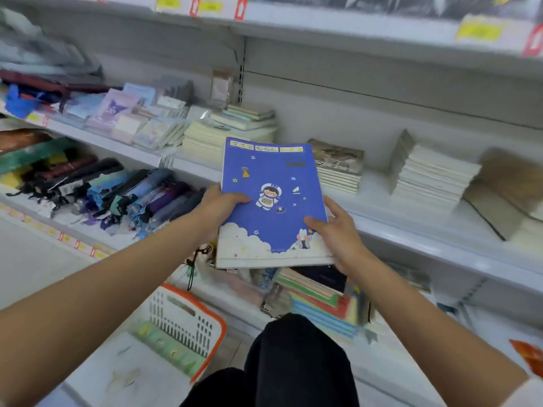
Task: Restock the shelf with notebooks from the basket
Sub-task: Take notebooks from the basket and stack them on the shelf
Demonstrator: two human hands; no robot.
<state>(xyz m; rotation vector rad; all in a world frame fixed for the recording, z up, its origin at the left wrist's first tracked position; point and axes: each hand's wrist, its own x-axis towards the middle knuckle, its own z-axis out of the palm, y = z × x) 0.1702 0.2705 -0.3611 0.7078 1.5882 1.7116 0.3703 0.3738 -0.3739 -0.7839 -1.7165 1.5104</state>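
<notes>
Notebooks with a blue astronaut cover (271, 201) sit as a small stack between both hands, raised in front of the shelf (411, 230), which serves as the landmark throughout. Left of that stack, the left hand (219, 208) clamps the stack's left edge, thumb lying on the cover and fingers hidden beneath. Right of it, the right hand (338, 230) pinches the lower right corner the same way, thumb on top. Below the shelf and toward the left, one white basket with an orange rim (188, 324) stands on the floor, with a few pale items inside. On the shelf behind the held stack lie roughly four piles of notebooks: a cream pile (205, 139), a pile with a brownish picture cover (339, 165), a tall white pile (432, 174), and a blurred brown one at far right. The step probably goes best by keeping the stack level, squaring its edges, and setting it flat into the bare gap beside the brownish pile rather than atop an unlike title. How many copies the hands hold cannot be counted.
</notes>
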